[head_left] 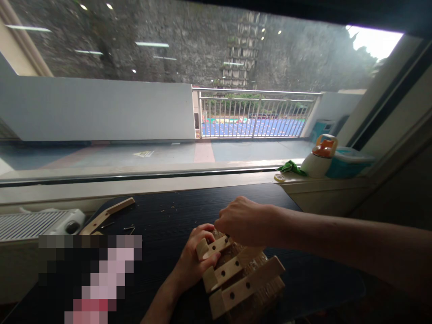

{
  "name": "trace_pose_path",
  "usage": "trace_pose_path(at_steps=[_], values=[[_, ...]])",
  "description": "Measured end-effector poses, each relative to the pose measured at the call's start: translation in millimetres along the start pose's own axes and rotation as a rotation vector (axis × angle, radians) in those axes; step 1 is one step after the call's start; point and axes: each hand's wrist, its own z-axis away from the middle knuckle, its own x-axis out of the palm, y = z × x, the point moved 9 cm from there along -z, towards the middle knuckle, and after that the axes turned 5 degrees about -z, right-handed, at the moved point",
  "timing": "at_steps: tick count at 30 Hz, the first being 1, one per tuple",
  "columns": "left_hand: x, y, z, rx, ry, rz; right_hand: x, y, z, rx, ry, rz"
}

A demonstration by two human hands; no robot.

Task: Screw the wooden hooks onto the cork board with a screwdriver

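My left hand [195,254] is closed around the left end of the farthest wooden strip [219,245], thumb on the near side and fingers on the far side. Above that strip's other end, my right hand [241,220] forms a fist. What it holds, if anything, is hidden; a dark spot shows just beneath it. Closer to me, a middle strip [229,266] and a near strip [251,283] lie across a wooden body with a clear, shiny wrapping [266,292]. Dark round holes show in the strips.
A holed wooden piece [116,208] and several screws [128,228] lie on the black table [162,234] at left. Wood crumbs are scattered near its far edge. A white bottle [317,162], green cloth [290,168] and teal box [351,163] stand along the windowsill. The lower left is pixelated.
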Motion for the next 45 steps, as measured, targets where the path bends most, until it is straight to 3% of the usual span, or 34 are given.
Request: trace_pose_path(at_steps=[5, 11, 15, 20, 26, 36, 42, 45], values=[[-0.1, -3.1, -0.8, -0.009, -0.002, -0.013, 9.1, -0.4, -4.3, -0.036, 0.002, -0.022], [0.5, -3.5, 0.3, -0.004, -0.007, 0.001, 15.7, 14.7, -2.7, 0.117, -0.044, 0.023], [1.4, -1.7, 0.6, -0.007, -0.018, 0.009, 5.8, 20.0, 2.3, 0.181, 0.022, 0.005], [1.5, -2.3, 0.3, -0.018, -0.021, 0.010, 0.0, 9.1, 5.9, 0.072, 0.076, 0.003], [2.3, -3.4, 0.0, -0.035, -0.035, 0.000, 5.5, 0.5, 3.5, -0.033, 0.047, -0.052], [0.4, 0.1, 0.1, -0.019, -0.019, 0.003, 6.1, 22.1, 5.4, 0.190, 0.051, -0.064], [-0.6, 0.2, 0.0, -0.005, 0.005, -0.002, -2.7, 12.5, 12.3, 0.083, 0.144, -0.055], [-0.7, -1.5, 0.5, -0.020, 0.001, -0.010, -0.8, 6.0, 11.2, 0.011, 0.112, -0.053]])
